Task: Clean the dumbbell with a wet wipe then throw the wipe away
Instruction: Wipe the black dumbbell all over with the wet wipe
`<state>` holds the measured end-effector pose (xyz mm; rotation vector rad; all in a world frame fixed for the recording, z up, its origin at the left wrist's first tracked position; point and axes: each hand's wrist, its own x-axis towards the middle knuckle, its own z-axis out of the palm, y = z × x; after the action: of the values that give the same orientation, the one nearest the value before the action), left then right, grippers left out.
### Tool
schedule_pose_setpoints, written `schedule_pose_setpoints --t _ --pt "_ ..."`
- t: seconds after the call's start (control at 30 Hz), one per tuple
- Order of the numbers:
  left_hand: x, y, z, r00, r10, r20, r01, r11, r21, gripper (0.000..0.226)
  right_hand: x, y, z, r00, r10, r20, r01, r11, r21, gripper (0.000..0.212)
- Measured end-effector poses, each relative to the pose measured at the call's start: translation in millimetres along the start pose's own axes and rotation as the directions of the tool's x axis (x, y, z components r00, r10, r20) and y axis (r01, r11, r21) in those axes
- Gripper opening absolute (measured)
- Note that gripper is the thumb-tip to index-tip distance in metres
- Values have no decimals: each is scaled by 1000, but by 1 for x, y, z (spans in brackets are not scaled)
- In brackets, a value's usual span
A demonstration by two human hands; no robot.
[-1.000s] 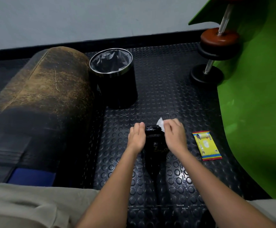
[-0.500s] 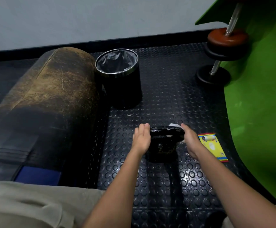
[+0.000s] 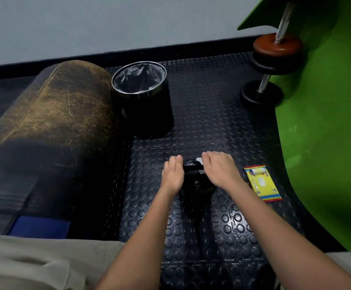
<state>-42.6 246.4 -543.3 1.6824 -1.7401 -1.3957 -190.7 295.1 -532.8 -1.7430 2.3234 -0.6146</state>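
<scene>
Head view: left hand (image 3: 172, 177) flat against the black dumbbell (image 3: 193, 174), fingers straight. Right hand (image 3: 220, 170) presses the wipe (image 3: 199, 160) on top; bin (image 3: 144, 97) sits far left.

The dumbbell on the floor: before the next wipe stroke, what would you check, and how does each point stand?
1. Left hand steadies the black dumbbell: ok.
2. White wet wipe under the right hand: ok.
3. Wipe still damp: cannot tell.
4. Lined trash bin open and upright: ok.
5. Yellow wipes packet lies apart from the dumbbell: ok.
</scene>
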Motion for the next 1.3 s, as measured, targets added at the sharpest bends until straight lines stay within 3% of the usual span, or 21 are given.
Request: schedule_pose_setpoints --t 0.07,0.13,0.2,0.3,0.4,0.47,0.53,0.6,0.7,0.8,0.93,1.07,1.2,1.27,1.3 --pt "0 0 1 1000 2 1 -2 1000 -4 43 -4 8 1 1000 2 -13 0 992 122 42" --pt "-2 1 1 1000 10 8 -10 1000 -3 42 -9 15 2 992 125 -5 -115 929 352 44" --pt "-4 0 2 1000 20 14 -20 1000 3 41 -13 16 1 946 313 83 -305 777 551 39" --pt "-4 -1 1 999 36 10 -36 999 12 41 -14 15 -2 861 464 208 -462 543 701 30" --pt "-3 -2 1 1000 26 13 -26 1000 4 42 -15 17 -4 779 519 352 -551 300 779 29" --pt "-1 -2 0 1000 19 16 -19 1000 0 43 -14 20 -4 737 517 436 -605 218 766 30" --pt "0 -2 0 1000 17 13 -17 1000 -1 42 -9 20 -5 711 527 466 -660 271 700 33" --pt "1 -2 -1 1000 13 10 -13 1000 -2 41 0 19 -9 744 539 395 -661 505 555 37" --pt "0 -2 0 1000 13 11 -13 1000 -3 40 8 9 -17 868 388 310 -484 802 350 44" --pt "1 -3 0 1000 17 6 -17 1000 3 38 11 -7 -20 935 199 294 -217 976 31 60" --pt "2 -2 0 1000 7 3 -7 1000 5 43 13 -24 -10 965 9 260 39 983 -177 64" --pt "1 -2 -1 1000 8 19 -8 1000 -28 41 11 -22 -10 972 -84 219 110 988 -106 49" --pt "-2 -3 -1 999 25 37 -25 1000 -18 42 6 6 -11 985 21 170 -41 993 113 44" --pt "-3 -2 -1 999 33 43 -32 999 -16 41 0 19 -8 966 206 154 -246 912 328 41" --pt "-3 -2 -1 998 35 45 -35 999 -15 41 -3 23 -7 933 314 174 -359 822 442 39"
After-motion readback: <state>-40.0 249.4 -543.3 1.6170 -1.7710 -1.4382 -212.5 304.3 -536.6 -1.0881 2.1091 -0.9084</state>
